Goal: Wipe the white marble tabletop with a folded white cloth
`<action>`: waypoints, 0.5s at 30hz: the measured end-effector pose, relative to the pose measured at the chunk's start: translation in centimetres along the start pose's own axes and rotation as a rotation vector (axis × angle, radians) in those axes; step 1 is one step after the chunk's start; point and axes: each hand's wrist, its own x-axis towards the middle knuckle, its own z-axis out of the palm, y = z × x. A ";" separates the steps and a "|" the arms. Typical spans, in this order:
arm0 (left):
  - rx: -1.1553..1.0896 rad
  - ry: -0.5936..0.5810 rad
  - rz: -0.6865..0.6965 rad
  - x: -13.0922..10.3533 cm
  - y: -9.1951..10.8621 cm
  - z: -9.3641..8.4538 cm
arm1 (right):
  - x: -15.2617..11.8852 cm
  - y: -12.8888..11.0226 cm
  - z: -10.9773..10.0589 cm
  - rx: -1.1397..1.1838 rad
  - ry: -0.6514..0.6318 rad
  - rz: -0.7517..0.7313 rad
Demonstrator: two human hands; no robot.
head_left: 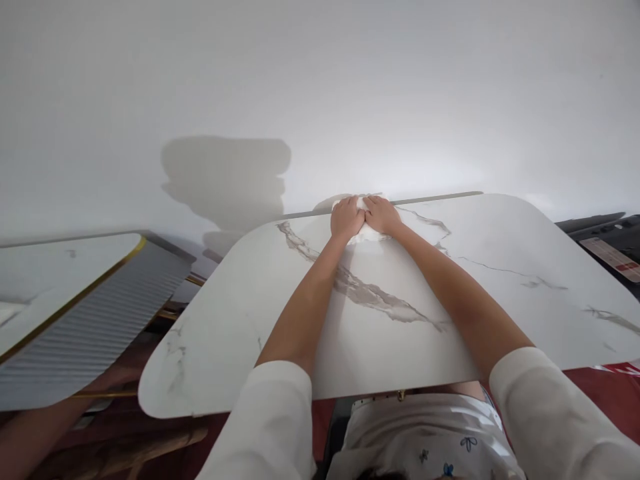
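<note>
Pressing down side by side, my left hand and right hand lay open, palms down, on a white cloth, thumbs meeting in the middle. Neither was made into a fist; whether any fingertip pinched the fabric underneath, I couldn't tell. The cloth was bunched beneath them, its edges showing between and around the hands, and it sat on the table at the far edge, by the wall. It might have been thin paper instead; I couldn't be sure.

As for how far along things were, the cloth was down, with both hands on it at the far side. The rest of the top, grey veins running through it, lay out of the cloth's reach just then. Nothing on it showed which parts had been gone over and which were left, so I couldn't judge how much was done.

Farther out, my arms stretched over the top from white sleeves, and a shadow fell on the wall. To my left stood a second top with a ribbed side and gold trim; to my right, something black carried a label.
</note>
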 end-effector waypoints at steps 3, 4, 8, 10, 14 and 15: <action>-0.022 0.000 -0.004 -0.3 1.0 -0.2 | -0.8 0.4 -0.4 -0.026 0.013 -0.004; -0.030 -0.001 -0.002 -0.5 1.2 -0.4 | -1.0 0.3 -0.5 -0.033 0.021 -0.002; -0.054 -0.006 0.013 -2.0 1.9 -1.3 | -2.4 -0.3 -0.8 -0.042 0.039 -0.005; -0.053 -0.010 0.008 -3.0 2.3 -1.6 | -3.4 -0.7 -1.1 -0.037 0.027 -0.016; -0.043 -0.025 0.016 -5.2 3.0 -2.2 | -6.0 -1.9 -1.9 -0.035 0.009 0.004; -0.043 -0.026 0.026 -5.9 3.2 -2.5 | -6.8 -2.3 -2.1 -0.038 0.008 0.014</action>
